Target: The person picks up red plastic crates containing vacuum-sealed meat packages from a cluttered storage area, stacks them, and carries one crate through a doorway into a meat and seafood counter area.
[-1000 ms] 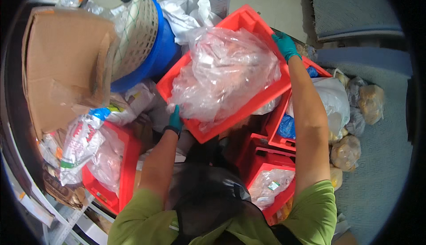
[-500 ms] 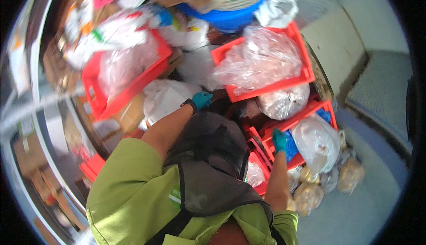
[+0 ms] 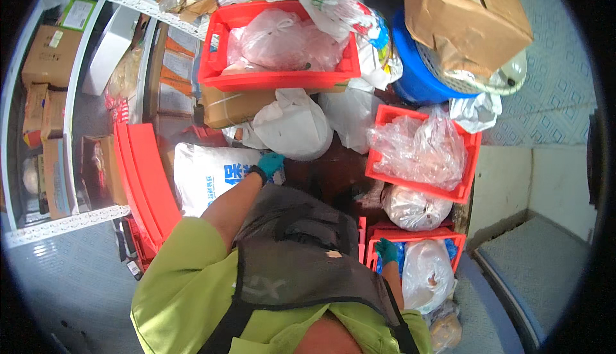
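Note:
My left hand (image 3: 271,163), in a teal glove, is at the right end of a white printed sack (image 3: 199,177). Its fingers look curled; anything inside them is hidden. Beyond it rests a tied white plastic bag (image 3: 294,126). On the right, my other gloved hand, the right one (image 3: 386,250), is closed at the left side of a red crate (image 3: 457,242) and seems to grip its rim. A blue bag and a clear, filled plastic bag (image 3: 427,270) lie in that crate.
Farther off, a red crate (image 3: 218,46) sits on a carton (image 3: 240,107); another red crate (image 3: 378,168) holds clear bags. A blue tub (image 3: 417,84) and paper sack (image 3: 471,20) are at the far right. Shelving (image 3: 70,220) lines the left, beside an upright red crate (image 3: 147,181).
My view has swung round, so the crates appear shifted and the printed sack has come into sight. Both hands stay near the same things.

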Tool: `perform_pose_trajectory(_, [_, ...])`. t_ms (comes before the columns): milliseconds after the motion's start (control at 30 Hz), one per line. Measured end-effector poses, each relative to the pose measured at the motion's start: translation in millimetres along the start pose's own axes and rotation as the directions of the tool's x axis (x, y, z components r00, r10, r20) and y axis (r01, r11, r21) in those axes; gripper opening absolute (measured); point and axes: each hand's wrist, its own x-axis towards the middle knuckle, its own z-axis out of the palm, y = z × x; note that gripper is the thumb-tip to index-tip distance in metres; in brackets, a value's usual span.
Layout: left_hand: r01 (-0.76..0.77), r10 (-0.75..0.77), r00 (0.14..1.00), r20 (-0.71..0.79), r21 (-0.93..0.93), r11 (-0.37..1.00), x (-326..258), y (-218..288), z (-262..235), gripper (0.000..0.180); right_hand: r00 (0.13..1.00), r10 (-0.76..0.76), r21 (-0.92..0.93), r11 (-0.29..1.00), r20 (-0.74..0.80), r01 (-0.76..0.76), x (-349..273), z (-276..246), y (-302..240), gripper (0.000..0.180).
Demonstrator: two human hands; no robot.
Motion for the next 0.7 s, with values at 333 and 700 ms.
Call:
perform_pose_trajectory(333, [-0.515,0.321,0.756,-0.571,-0.216,0.83,13.9,79.7,-248.7,0.029,0.992,-0.119,-0.29,0.951,-0.036,0.104,24.7,137.3,-186.7,0.024])
perform_pose_trajectory(700, [-0.541,0.456,0.633,-0.626,0.065,0.839,146.9,173.5,-385.5,0.032,0.668,-0.67,-0.595,0.405,0.323,0.694,4.4,391.8,-314.0,0.025])
